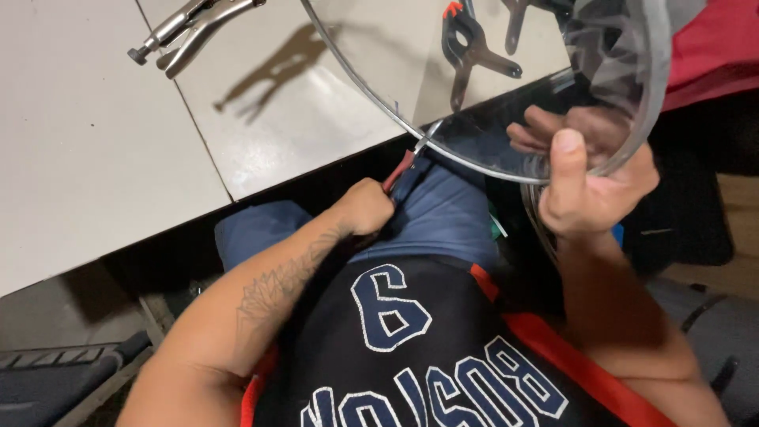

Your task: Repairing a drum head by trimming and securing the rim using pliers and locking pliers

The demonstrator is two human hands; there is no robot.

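Clear plastic, a big round sheet, sits pinched by its near rim in our right hand, thumb on top, probably to steady it. Our left hand is clenched around a red-handled tool whose tip meets that edge. Farther off, locking pliers and a spring clamp lie on the white table.

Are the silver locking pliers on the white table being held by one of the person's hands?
No, the silver locking pliers lie alone on the white table, while the left hand grips a red-handled tool and the right hand holds a clear plastic disc.
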